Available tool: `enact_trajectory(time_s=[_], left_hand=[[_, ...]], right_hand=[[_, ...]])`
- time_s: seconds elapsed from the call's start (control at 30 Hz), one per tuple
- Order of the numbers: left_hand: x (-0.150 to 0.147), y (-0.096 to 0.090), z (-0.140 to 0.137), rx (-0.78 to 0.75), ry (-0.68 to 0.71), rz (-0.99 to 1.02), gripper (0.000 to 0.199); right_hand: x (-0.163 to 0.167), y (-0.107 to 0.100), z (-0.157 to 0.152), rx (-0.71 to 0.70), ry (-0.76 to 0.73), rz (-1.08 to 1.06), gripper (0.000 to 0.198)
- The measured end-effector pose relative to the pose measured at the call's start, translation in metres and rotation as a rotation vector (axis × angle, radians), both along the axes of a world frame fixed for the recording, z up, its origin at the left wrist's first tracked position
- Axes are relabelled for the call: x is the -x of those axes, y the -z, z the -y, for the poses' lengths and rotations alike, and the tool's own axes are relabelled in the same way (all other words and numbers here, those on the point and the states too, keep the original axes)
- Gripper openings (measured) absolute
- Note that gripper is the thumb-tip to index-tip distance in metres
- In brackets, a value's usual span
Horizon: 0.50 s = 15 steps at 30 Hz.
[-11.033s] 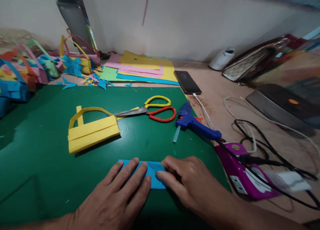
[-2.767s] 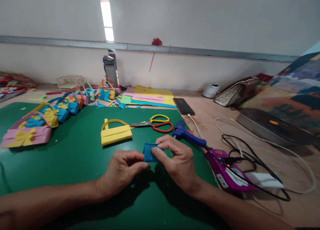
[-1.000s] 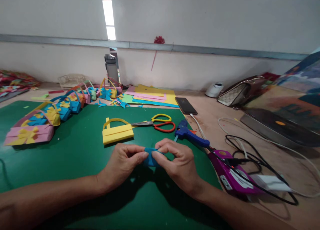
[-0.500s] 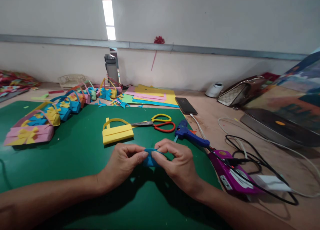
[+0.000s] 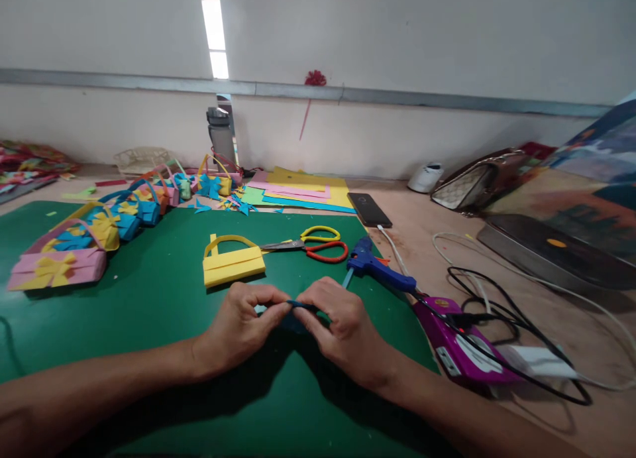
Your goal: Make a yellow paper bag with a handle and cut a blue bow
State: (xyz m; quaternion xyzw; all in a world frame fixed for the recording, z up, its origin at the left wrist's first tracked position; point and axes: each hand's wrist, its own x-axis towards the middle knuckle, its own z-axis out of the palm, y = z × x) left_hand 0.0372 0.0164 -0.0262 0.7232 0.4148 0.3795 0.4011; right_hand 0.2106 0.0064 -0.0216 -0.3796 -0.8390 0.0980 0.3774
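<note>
Between my two hands is a small piece of blue paper, turned nearly edge-on and partly hidden by my fingers. My left hand pinches its left end between thumb and fingers. On its right side my right hand pinches it the same way. Just beyond my left hand lies a small yellow paper bag with a thin handle. Scissors with yellow and red grips rest beside it. A blue glue gun lies past my right hand, a glue stick poking out of it.
Several finished paper bags with bows line the green mat's left side. Coloured paper sheets and a phone lie at the back. On the right are a purple power strip, tangled cables and a dark case.
The blue paper has tilted from showing its flat face to nearly edge-on. My right hand has turned slightly and shifted left; both hands keep their pinch.
</note>
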Motion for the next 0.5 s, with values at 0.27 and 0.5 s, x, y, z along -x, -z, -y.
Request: enact_trajectory(time_s=[0.27, 0.5], left_hand=[[0.0, -0.005, -0.006, 0.297, -0.039, 0.167, 0.027], [0.002, -0.002, -0.01, 0.446, 0.08, 0.165, 0.022]], right_hand=[[-0.006, -0.011, -0.004, 0.122, 0.092, -0.094, 0.018], [-0.008, -0.009, -0.009, 0.065, 0.025, -0.07, 0.017]])
